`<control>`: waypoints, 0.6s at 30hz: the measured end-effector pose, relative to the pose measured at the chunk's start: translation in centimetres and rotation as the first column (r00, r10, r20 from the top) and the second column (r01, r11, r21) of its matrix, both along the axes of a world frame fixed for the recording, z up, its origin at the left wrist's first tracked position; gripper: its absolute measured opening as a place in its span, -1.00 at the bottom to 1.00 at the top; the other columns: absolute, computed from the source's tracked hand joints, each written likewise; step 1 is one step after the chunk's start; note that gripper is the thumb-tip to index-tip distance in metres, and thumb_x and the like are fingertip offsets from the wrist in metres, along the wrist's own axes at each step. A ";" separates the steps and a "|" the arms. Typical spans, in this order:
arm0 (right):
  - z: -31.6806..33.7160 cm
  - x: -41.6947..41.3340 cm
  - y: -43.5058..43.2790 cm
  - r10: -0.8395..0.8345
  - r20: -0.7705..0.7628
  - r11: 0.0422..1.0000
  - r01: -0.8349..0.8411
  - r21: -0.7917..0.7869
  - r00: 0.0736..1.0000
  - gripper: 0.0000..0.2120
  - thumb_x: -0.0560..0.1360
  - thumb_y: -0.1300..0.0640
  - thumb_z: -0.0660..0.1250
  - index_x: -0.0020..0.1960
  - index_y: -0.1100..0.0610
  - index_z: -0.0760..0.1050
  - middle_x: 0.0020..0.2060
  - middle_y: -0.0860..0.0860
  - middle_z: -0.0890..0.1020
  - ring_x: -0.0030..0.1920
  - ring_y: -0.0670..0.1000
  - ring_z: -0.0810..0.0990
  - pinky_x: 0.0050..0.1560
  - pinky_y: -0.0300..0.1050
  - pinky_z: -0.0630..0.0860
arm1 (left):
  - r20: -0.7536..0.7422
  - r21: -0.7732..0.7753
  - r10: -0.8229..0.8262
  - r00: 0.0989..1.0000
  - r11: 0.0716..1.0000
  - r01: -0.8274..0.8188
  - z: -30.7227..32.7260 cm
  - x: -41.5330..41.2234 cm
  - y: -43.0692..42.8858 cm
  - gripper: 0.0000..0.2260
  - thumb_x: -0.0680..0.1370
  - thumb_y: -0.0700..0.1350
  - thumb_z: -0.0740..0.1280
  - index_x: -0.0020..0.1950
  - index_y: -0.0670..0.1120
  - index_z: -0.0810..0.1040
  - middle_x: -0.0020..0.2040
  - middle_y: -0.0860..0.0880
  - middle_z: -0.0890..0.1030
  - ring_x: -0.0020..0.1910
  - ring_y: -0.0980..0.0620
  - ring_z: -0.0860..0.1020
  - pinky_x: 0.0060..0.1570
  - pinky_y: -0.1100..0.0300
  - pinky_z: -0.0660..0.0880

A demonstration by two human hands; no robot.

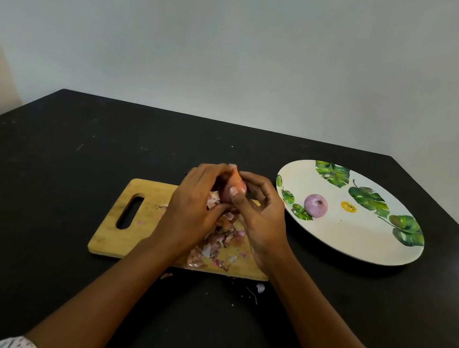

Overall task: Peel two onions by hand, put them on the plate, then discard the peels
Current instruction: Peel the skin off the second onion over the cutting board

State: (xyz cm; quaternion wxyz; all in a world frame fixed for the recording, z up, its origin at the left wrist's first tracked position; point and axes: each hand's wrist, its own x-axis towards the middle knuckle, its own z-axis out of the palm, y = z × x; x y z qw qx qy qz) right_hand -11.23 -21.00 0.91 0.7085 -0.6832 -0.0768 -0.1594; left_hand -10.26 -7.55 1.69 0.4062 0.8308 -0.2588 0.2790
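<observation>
Above the wooden cutting board (123,235) both hands hold one onion (226,195), still partly in its orange-pink skin. My left hand (193,207) grips it from the left, fingers curled round it. My right hand (260,217) holds it from the right, thumb pressed on the skin near the top. Most of the onion is hidden by the fingers. A peeled purple onion (316,205) lies on the left part of the white plate (360,244) with green leaf prints. A heap of peels (217,246) lies on the board under my hands.
The board and plate sit on a black table (43,175) against a pale wall. A few peel scraps (259,288) lie on the table just in front of the board. The board's handle slot is at its left end.
</observation>
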 end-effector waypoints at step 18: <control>1.2 -0.1 -0.1 0.349 -0.134 0.814 -0.229 0.535 0.927 -0.75 0.57 0.31 0.19 0.17 0.13 0.54 0.20 0.22 0.57 0.12 0.13 0.64 0.05 0.00 0.61 | -0.160 -0.387 -0.066 0.985 0.922 -0.001 1.1 -0.4 0.0 -0.67 0.41 -0.20 0.46 0.13 -0.04 0.49 -0.04 0.15 0.59 -0.04 0.26 0.57 -0.06 0.44 0.48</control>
